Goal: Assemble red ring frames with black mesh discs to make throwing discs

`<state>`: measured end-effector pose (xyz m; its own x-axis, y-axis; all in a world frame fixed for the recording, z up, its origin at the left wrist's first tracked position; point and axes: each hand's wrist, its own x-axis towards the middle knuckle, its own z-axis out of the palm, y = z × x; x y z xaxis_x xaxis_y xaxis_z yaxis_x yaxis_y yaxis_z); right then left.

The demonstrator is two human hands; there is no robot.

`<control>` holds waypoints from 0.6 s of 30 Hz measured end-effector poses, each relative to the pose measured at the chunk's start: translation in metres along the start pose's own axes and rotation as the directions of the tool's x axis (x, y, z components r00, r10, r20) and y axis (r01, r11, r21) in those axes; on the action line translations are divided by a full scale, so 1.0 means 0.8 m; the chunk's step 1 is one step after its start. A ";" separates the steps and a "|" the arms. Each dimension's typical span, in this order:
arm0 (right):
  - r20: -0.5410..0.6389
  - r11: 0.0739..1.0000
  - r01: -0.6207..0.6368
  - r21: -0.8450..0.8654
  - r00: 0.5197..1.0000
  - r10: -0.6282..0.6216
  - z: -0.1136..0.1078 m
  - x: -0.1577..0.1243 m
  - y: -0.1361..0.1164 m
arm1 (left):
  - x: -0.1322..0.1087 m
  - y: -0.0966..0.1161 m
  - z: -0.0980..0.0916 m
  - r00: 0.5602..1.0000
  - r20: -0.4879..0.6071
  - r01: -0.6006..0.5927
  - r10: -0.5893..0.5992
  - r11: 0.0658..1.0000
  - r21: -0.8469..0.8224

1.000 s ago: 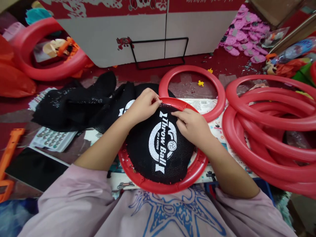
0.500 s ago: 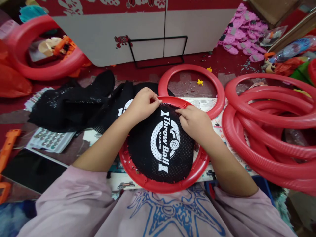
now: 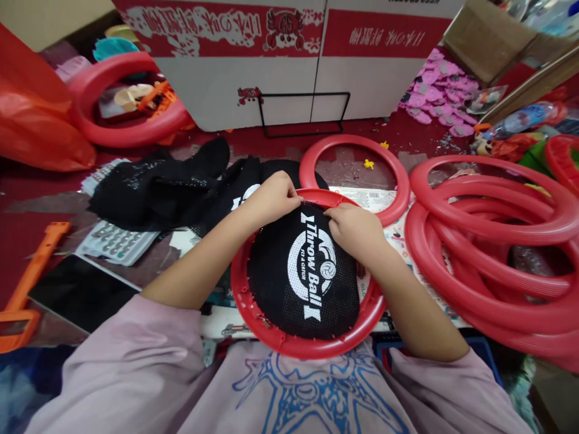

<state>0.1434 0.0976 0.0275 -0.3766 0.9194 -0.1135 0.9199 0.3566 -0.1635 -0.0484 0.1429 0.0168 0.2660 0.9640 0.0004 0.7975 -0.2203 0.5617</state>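
In front of my chest lies a red plastic ring (image 3: 312,348) with small pegs along its inside. Black mesh fabric (image 3: 275,283), printed "Throw Ball" in white, spans most of it and meets the pegs along the near and left edges. My left hand (image 3: 279,196) pinches the fabric's far edge near the top of the ring. At the upper right edge, my right hand (image 3: 355,232) grips the same mesh, thumb and forefinger together. A gap between fabric and ring shows on the right, partly under my right wrist.
More red rings (image 3: 488,289) are piled at the right, and a single ring (image 3: 312,144) lies beyond my hands. Black fabric pieces (image 3: 149,193) lie at left. Behind stand a black wire frame (image 3: 303,134) and a white-and-red carton (image 3: 226,84). Pink pieces (image 3: 441,90) are heaped at back right.
The camera view has tilted up and swung slightly left, so everything sits lower and further right. Both hands keep their pinch on the mesh edge, with little visible movement.
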 end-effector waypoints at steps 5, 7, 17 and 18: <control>0.021 0.999 0.029 -0.021 0.999 -0.029 -0.005 -0.004 -0.007 | -0.017 -0.002 -0.003 0.999 0.021 0.029 -0.030 0.999 0.036; 0.010 0.998 0.066 -0.004 0.998 -0.066 -0.005 -0.005 -0.007 | -0.024 -0.004 -0.006 0.999 0.027 0.032 -0.033 0.998 0.052; -0.273 0.914 0.357 0.192 0.914 -0.300 0.019 0.008 0.045 | -0.062 -0.004 0.016 0.986 -0.145 0.099 -0.076 0.983 0.153; -0.306 0.903 0.374 0.210 0.903 -0.303 0.024 0.013 0.053 | -0.064 -0.004 0.020 0.984 -0.159 0.109 -0.083 0.981 0.160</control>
<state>0.1767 0.1188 0.0002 -0.5847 0.7727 0.2471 0.6667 0.6312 -0.3963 -0.0562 0.0917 0.0017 0.1088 0.9904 0.0854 0.8979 -0.1347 0.4191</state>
